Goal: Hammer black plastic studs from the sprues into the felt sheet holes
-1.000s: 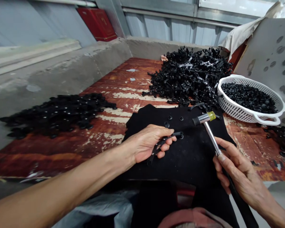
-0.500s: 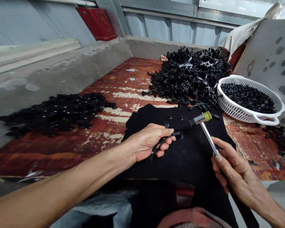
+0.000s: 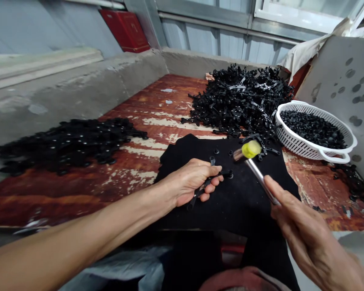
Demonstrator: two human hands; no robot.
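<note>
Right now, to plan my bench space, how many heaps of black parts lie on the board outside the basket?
3: a large heap left of the black cloth, a heap behind it, and a small scatter right of the white basket. The cloth could hide more.

The hammer (image 3: 252, 158) is blurred at its head, and the right hand (image 3: 303, 230) hides its lower shaft and runs off the bottom edge. The left hand (image 3: 194, 182) covers most of the black piece (image 3: 195, 201) it holds; the parts in the pile (image 3: 239, 101) are too small to tell apart
</note>
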